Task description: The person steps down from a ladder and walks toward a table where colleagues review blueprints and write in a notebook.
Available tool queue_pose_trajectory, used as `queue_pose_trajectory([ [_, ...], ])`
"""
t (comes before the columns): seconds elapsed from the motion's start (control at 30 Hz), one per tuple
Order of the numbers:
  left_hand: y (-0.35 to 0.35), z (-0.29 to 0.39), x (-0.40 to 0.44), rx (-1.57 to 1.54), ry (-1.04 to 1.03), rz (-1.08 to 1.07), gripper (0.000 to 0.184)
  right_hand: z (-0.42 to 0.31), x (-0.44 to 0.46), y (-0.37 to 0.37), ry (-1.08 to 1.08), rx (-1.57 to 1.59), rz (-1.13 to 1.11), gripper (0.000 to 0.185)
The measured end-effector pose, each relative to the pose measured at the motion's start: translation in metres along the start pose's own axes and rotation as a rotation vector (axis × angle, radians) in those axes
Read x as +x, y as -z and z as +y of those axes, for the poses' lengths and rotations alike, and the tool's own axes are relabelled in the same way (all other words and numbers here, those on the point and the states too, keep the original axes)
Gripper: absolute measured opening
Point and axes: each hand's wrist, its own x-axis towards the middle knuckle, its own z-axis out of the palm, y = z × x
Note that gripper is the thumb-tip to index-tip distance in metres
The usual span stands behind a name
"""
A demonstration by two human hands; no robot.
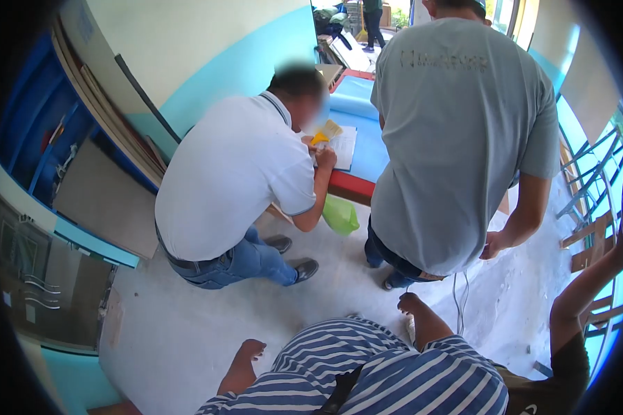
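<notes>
My left hand (pixel 253 348) is low in the view, left of my striped shirt (pixel 325 353), above the pale floor, with its fingers curled. Higher and to the right, my right hand (pixel 410 303) hangs over the floor below the person in the grey shirt (pixel 457 124), its fingers bent in. Neither hand touches any object that I can make out. A person in a white shirt (pixel 235 173) leans over a red-edged table (pixel 353 187) with a blue cover, holding a yellow-handled brush (pixel 327 131) above an open book or papers (pixel 345 146).
A green bag (pixel 340 214) hangs by the table. Cables (pixel 460 297) lie on the floor near my right hand. Blue shelving (pixel 41 117) and leaning boards stand at the left. Metal and wooden frames (pixel 592 187) are at the right, beside another person's raised arm (pixel 578 297).
</notes>
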Motion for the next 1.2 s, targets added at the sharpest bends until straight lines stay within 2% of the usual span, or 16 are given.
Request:
queue_pose_trajectory([
  [0.03,0.008,0.003,0.004,0.004,-0.015,0.013,0.028,-0.022,-0.021,0.003,-0.102,0.16,0.01,0.02],
  [0.07,0.015,0.008,0.007,0.008,-0.029,0.027,0.028,-0.026,-0.023,0.001,-0.122,0.157,0.028,0.019],
  [0.27,0.055,0.005,0.021,0.046,-0.07,0.061,0.028,-0.04,-0.023,-0.025,0.213,-0.629,0.099,0.013],
  [0.43,0.077,-0.012,0.04,0.088,-0.044,0.06,0.03,-0.058,-0.032,-0.043,0.305,-0.897,0.207,0.011],
  [0.57,0.085,-0.021,0.048,0.111,-0.035,0.044,0.03,-0.059,-0.035,-0.06,0.366,-0.871,0.457,0.012],
  [0.77,0.088,-0.019,0.032,0.107,-0.053,0.037,0.031,-0.076,-0.056,-0.075,0.258,-0.835,0.506,0.017],
  [0.93,0.088,-0.024,0.033,0.113,-0.069,0.014,0.032,-0.071,-0.058,-0.089,0.205,-0.876,0.46,0.019],
  [1.07,0.083,-0.029,0.035,0.136,-0.051,0.008,0.032,-0.06,-0.059,-0.096,0.123,-0.909,0.325,0.021],
  [1.2,0.081,-0.032,0.035,0.145,-0.038,-0.007,0.032,-0.053,-0.058,-0.105,0.076,-0.788,0.307,0.022],
])
